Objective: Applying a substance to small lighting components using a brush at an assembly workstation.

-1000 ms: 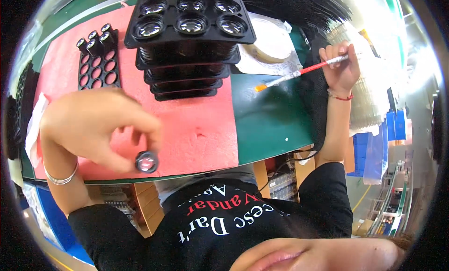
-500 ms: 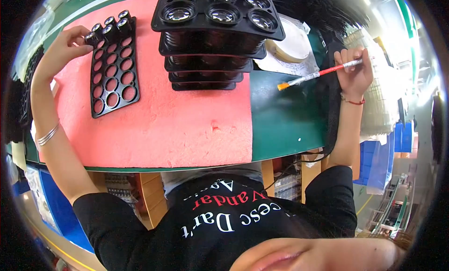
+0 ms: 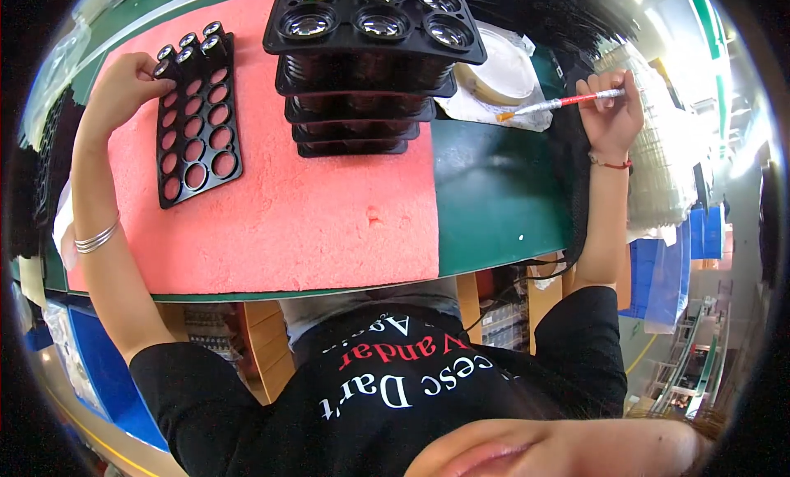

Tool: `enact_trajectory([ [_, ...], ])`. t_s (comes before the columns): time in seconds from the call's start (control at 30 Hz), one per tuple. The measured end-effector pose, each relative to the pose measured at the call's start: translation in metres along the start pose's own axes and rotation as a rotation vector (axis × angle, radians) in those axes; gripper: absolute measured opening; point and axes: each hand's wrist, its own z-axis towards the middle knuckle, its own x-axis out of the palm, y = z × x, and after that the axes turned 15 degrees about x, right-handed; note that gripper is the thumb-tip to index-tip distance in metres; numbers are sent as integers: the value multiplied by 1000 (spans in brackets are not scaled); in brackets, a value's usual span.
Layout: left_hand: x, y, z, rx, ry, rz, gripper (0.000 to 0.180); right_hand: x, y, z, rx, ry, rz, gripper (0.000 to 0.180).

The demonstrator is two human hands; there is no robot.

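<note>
My left hand (image 3: pixel 125 90) is closed at the near left of a small group of black lens barrels (image 3: pixel 188 57), thumb and fingers on the nearest left barrel. These cylinders with glassy tops stand at the far end of a black tray with round holes (image 3: pixel 194 127); its nearer holes show pink through them. Between the fingers of my right hand (image 3: pixel 611 119) is a thin brush (image 3: pixel 568 102) with a red and silver handle. Its orange bristles point left, above a white sheet (image 3: pixel 527 118) beside a round whitish dish (image 3: pixel 500 70).
Under the tray lies a pink foam mat (image 3: pixel 280 247) on a green table (image 3: pixel 485 206). A tall stack of black trays with large clear lenses (image 3: pixel 383 23) rises at the far middle. Black bristly material (image 3: pixel 551 16) stands behind the dish. Blue bins (image 3: pixel 706 233) are at the right.
The brush in my right hand has moved farther away, its tip going from over the green table to the white sheet. My left hand stays at the same barrel, its forearm shifted slightly right.
</note>
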Motion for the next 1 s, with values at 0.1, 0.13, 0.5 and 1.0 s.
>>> enact_trajectory([
  [0.1, 1, -4, 0, 8, -38, 21, 27, 1, 5, 1, -19, -68, 86, 22],
  [0.13, 1, -5, 0, -5, -7, 115, 29, 3, 9, 1, -32, -102, 146, 22],
  [0.5, -12, 11, -4, 41, -5, 179, 39, 81, 57, -60, -813, -562, 72, 9],
  [1.0, -27, -23, -11, 27, 38, -11, 28, 34, -15, 3, -1091, -737, -816, 36],
])
